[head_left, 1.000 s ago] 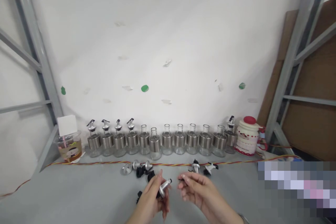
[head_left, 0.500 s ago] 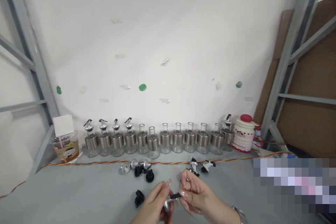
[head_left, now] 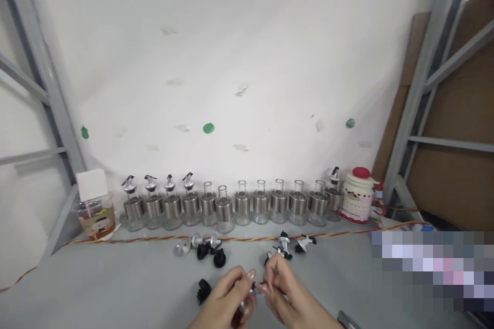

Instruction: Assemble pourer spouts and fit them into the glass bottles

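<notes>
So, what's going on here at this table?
The person's left hand holds a silver-and-black pour spout while the right hand pinches at it; much of it is hidden. Behind, five of twelve steel-banded glass bottles have fitted spouts; seven stand open. Loose spouts and black pieces lie on the grey tabletop.

Spout (head_left: 255, 291), one: showing silver and black in small part; lying in the left hand (head_left: 232, 293), its visible end meeting the right hand (head_left: 284, 290); remainder hiding from view, tilt not showing.
</notes>
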A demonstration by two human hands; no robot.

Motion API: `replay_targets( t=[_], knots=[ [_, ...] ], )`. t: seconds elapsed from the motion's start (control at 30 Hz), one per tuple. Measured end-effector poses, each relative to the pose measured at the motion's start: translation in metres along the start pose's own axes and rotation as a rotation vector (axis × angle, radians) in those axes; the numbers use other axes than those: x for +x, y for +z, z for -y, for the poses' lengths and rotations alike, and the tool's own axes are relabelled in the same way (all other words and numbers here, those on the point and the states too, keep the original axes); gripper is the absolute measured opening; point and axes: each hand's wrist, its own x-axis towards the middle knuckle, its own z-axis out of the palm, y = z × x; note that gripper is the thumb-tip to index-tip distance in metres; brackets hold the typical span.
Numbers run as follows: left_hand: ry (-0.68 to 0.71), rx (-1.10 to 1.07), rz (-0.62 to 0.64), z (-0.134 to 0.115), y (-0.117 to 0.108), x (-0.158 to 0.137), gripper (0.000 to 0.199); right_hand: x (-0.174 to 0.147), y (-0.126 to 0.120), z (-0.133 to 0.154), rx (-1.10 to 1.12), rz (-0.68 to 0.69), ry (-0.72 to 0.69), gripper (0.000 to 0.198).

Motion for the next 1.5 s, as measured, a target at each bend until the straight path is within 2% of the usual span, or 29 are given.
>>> replay_targets(
  t=[0.13,0.3,0.53,0.67,0.9,1.3,1.5],
  knots=[
    [-0.055,-0.039,-0.048,-0.007,0.004,-0.004,0.054,-0.002,0.0,-0.002,-0.1,-0.01,-0.019,0.037],
    [-0.095,-0.068,-0.086,-0.015,0.007,-0.008,0.06,-0.002,0.004,-0.005,-0.085,-0.007,-0.025,0.032],
    [-0.029,-0.07,-0.067,-0.012,0.005,-0.009,0.058,0.0,0.001,-0.002,-0.127,-0.058,-0.071,0.021],
    [0.021,-0.04,-0.059,-0.009,0.003,-0.007,0.054,0.004,-0.002,-0.003,-0.243,-0.042,-0.1,0.013],
    [-0.021,0.005,-0.056,-0.009,0.002,-0.007,0.054,0.002,0.0,0.001,-0.314,-0.08,-0.204,0.015],
    [-0.06,0.005,-0.074,-0.016,0.005,-0.012,0.058,0.002,-0.003,-0.007,-0.377,-0.104,-0.163,0.021],
    [-0.032,0.029,-0.063,-0.014,0.003,-0.011,0.056,-0.001,-0.001,-0.005,-0.43,-0.136,-0.287,0.018]
  ],
)
